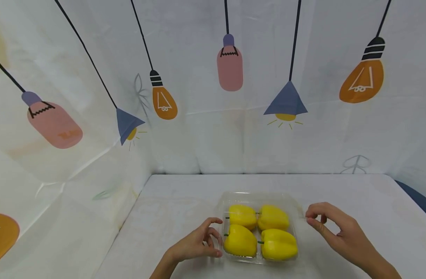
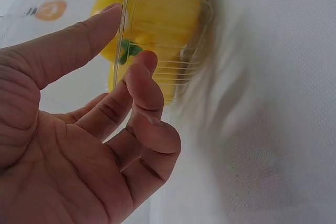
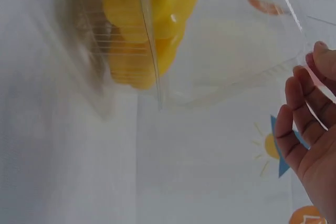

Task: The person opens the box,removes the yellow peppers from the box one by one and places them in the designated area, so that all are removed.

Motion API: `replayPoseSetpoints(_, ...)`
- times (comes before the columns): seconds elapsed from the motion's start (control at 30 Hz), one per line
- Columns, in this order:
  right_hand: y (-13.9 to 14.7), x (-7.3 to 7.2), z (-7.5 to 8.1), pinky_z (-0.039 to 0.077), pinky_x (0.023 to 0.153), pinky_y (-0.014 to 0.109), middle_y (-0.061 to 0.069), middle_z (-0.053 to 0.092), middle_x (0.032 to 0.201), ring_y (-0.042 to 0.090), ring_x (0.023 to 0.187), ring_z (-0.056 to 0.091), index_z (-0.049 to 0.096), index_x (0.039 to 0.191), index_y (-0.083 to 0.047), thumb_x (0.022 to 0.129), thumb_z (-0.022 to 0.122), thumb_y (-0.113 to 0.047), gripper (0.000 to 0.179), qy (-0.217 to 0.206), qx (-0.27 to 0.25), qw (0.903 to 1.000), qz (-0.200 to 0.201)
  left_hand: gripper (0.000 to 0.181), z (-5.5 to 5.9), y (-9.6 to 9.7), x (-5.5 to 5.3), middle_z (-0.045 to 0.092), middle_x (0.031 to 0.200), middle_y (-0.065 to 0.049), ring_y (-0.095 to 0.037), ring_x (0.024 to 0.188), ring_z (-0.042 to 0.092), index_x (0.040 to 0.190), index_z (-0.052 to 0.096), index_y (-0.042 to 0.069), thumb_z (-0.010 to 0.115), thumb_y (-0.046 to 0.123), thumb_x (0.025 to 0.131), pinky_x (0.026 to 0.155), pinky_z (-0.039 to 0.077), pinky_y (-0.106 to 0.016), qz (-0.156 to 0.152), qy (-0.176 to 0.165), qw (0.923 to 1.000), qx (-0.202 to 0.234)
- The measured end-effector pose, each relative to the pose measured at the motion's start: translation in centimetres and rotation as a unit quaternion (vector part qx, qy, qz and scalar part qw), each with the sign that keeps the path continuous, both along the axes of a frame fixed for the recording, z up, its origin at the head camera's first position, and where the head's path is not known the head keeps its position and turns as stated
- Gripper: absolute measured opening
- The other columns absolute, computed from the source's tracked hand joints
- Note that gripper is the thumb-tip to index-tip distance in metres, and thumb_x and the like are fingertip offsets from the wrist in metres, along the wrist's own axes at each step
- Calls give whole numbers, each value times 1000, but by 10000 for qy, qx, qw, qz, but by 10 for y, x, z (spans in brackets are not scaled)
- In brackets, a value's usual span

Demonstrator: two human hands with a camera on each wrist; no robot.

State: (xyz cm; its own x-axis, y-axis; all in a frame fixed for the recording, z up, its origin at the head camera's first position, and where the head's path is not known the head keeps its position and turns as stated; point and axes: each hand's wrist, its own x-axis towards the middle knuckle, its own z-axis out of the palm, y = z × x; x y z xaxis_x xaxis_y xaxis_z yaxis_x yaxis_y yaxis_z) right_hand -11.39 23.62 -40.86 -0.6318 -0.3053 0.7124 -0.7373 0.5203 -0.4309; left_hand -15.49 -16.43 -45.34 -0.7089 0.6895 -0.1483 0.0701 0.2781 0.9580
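A clear plastic clamshell container (image 1: 256, 260) stands on the white table with several yellow bell peppers (image 1: 240, 241) inside, their green stems pointing left. Its transparent lid (image 3: 236, 51) is tilted up, and my right hand (image 1: 342, 230) pinches a corner of it between thumb and fingertips. In the right wrist view the thumb and index finger meet at that corner. My left hand (image 1: 202, 242) is at the container's left side, fingers loosely bent and thumb apart from them. The left wrist view puts its thumb tip by the rim; whether it touches cannot be told.
The white table (image 1: 178, 193) spreads around the container. Behind and to the left hangs a white sheet (image 1: 199, 143) printed with lamps and bulbs. Something dark blue (image 1: 416, 199) shows beyond the table's right edge.
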Motion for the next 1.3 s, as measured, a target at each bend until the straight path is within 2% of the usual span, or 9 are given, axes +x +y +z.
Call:
replayPoseSetpoints(0.13,-1,-5,3,42,71,11,-5,61,103,0,87,51,61,108,-13,68,75,14,50,-296,10,9992,-279,74,1,0,0,63,103,-12,-15,72,59,140,27,10,73,13,82,68,48,-23,-4,-51,10000,5)
replayPoseSetpoints(0.3,-2,-11,5,42,75,11,-4,59,111,1,94,50,56,121,-11,72,73,12,57,-518,-9,9977,-430,74,2,1,0,62,103,-13,-14,72,59,140,27,10,73,12,82,68,49,-23,-2,-93,10000,8)
replayPoseSetpoints(0.53,-4,-19,1,39,82,7,-3,52,127,-2,103,47,37,142,-17,80,72,1,74,-1007,105,9920,-753,74,3,1,1,62,103,-14,-15,72,59,140,27,11,74,14,82,68,49,-23,6,-64,10000,-8)
replayPoseSetpoints(0.7,-3,-28,-4,43,80,10,1,52,129,-2,106,49,19,150,-14,80,71,2,88,-1100,42,9926,-505,74,3,1,1,62,104,-15,-14,71,59,140,27,10,74,14,82,68,49,-23,-16,-62,10000,22)
replayPoseSetpoints(0.9,1,-39,-11,45,78,12,14,53,131,7,113,51,12,149,-3,76,68,14,93,-733,-279,9969,102,74,2,1,1,62,103,-14,-13,71,59,140,27,11,73,13,82,68,49,-23,-5,-78,10000,6)
replayPoseSetpoints(0.97,1,-42,-15,45,79,12,12,52,133,6,114,51,11,150,-5,78,68,12,93,-871,-294,9957,71,74,2,1,1,62,103,-13,-13,71,58,140,27,11,73,12,82,68,49,-23,-1,-81,10000,-1)
replayPoseSetpoints(1.13,1,-47,-24,45,80,14,4,48,139,-4,115,47,6,151,-15,84,68,0,93,-1327,-12,9906,-342,74,1,0,0,62,103,-13,-13,71,59,140,27,12,74,13,82,68,49,-23,7,-70,10000,8)
replayPoseSetpoints(1.3,1,-50,-27,47,79,16,5,45,142,-1,117,47,4,152,-16,85,68,-3,94,-1463,2,9888,-305,75,0,0,0,62,103,-12,-14,71,58,140,27,13,74,14,82,67,49,-23,4,-80,10000,-3)
